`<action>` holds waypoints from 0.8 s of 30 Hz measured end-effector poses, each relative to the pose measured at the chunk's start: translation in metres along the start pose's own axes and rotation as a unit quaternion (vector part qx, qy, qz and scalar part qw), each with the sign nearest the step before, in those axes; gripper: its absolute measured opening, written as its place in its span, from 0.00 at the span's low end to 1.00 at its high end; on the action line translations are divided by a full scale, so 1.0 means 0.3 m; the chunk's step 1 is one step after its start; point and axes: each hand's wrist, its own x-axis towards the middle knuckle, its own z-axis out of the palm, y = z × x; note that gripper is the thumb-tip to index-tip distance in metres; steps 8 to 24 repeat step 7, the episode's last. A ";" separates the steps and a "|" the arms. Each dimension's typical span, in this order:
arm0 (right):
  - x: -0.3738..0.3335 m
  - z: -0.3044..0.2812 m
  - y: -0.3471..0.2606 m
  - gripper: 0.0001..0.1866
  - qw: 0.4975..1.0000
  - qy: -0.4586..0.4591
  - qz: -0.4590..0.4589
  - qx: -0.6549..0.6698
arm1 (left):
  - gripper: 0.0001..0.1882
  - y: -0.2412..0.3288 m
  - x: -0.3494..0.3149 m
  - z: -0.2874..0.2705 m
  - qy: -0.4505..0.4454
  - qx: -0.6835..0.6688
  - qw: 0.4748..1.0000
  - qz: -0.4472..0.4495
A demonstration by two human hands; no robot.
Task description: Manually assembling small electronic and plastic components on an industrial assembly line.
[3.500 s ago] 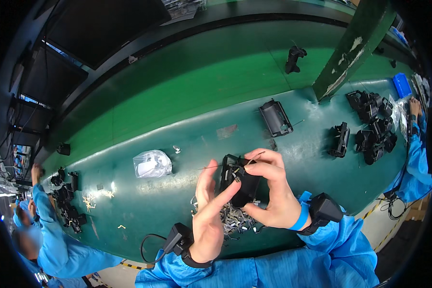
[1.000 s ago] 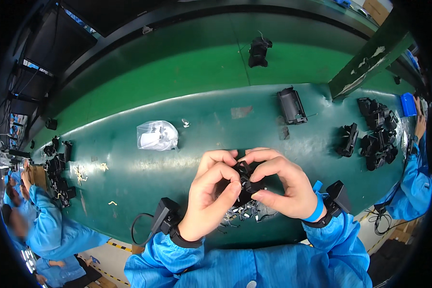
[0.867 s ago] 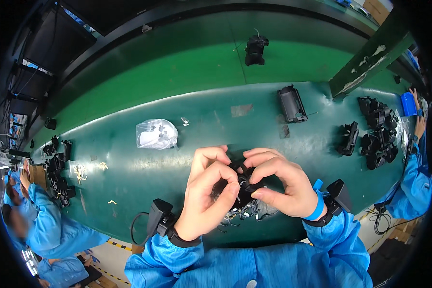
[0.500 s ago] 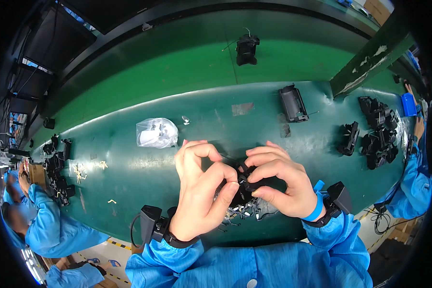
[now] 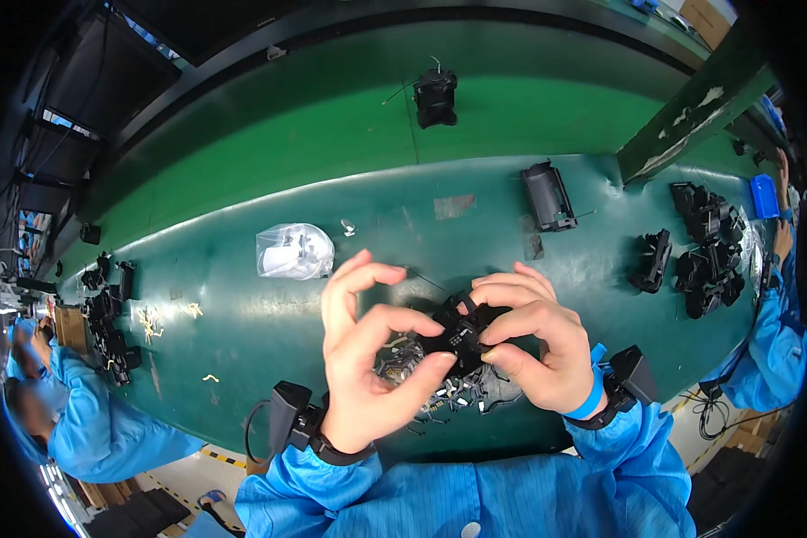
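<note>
My right hand [image 5: 538,345] pinches the right side of a black plastic part [image 5: 463,339] between thumb and fingers. My left hand [image 5: 372,354] has its thumb and index finger at the part's left edge, its other fingers raised and spread. A thin black wire sticks out from the part toward the upper left. Right beneath it lies a pile of small connectors with short cables [image 5: 457,396], partly hidden by my hands.
A clear bag with white pieces [image 5: 294,251] lies beyond my left hand, a black housing [image 5: 548,195] beyond my right. Black assemblies [image 5: 710,242] are heaped at the right, more [image 5: 108,323] at the left. Another unit [image 5: 436,97] sits on the green belt [image 5: 332,117]. Co-workers sit at both sides.
My left thumb and index finger have parted from a pinch and now sit at the part's edge. More of the part and pile shows. The unit on the belt has shifted left.
</note>
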 end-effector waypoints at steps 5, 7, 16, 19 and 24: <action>-0.004 0.003 -0.001 0.09 1.000 0.003 -0.009 -0.008 | 0.07 0.013 -0.012 0.031 -0.001 0.006 1.000 0.005; -0.004 0.004 -0.012 0.12 0.999 0.013 0.032 0.023 | 0.08 0.011 -0.014 0.032 0.009 0.014 1.000 0.005; -0.004 0.004 -0.012 0.12 0.999 0.013 0.032 0.023 | 0.08 0.011 -0.014 0.032 0.009 0.014 1.000 0.005; -0.004 0.004 -0.012 0.12 0.999 0.013 0.032 0.023 | 0.08 0.011 -0.014 0.032 0.009 0.014 1.000 0.005; -0.004 0.004 -0.012 0.12 0.999 0.013 0.032 0.023 | 0.08 0.011 -0.014 0.032 0.009 0.014 1.000 0.005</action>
